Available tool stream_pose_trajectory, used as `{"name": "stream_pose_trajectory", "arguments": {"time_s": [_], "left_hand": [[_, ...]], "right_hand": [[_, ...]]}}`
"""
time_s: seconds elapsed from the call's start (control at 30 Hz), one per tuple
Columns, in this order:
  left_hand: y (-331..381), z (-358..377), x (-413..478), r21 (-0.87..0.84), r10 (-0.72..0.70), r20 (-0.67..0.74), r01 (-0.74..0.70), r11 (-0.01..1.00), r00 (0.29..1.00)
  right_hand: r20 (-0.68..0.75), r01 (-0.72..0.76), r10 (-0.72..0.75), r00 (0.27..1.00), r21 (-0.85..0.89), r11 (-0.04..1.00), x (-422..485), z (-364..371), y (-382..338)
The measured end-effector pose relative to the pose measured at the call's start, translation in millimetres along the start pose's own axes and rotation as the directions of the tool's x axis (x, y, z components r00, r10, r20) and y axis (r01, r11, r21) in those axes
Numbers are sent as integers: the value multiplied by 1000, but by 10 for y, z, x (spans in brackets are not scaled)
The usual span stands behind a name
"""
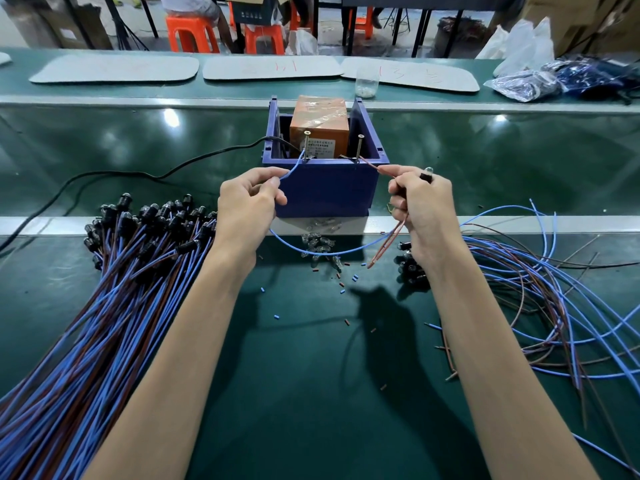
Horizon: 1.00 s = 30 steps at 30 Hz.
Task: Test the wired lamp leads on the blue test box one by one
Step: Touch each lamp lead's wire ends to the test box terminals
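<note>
Blue thin wire [294,165], pinched by the left hand [247,199], may slip off its metal screw [306,143], spoiling the test. The right hand [420,206] pinches a brown wire [372,165].

Bare forearms [194,323], left hand [247,199], right hand [420,209]

Factory assy line: green conveyor belt [104,140], wire bundles [86,306], stools [192,32].

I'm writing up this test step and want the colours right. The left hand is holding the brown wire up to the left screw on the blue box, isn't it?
Not quite: the head view shows the left hand holding the blue wire up to the left screw on the blue box. The brown wire is in the right hand, at the right screw.
</note>
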<state>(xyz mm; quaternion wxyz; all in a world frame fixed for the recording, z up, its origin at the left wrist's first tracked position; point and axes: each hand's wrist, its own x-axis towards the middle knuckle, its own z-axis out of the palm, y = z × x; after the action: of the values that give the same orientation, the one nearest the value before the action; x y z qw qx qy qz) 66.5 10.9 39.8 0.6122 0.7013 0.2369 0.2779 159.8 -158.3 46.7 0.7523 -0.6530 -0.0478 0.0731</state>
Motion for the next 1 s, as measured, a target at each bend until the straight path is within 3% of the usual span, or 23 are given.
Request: {"name": "stream_pose_trajectory", "arguments": {"time_s": [1.0], "left_hand": [[-36, 5, 9, 11, 6, 40, -6, 1000, 999]], "right_hand": [[-13, 31, -32, 999, -61, 998, -14, -5, -9]]}}
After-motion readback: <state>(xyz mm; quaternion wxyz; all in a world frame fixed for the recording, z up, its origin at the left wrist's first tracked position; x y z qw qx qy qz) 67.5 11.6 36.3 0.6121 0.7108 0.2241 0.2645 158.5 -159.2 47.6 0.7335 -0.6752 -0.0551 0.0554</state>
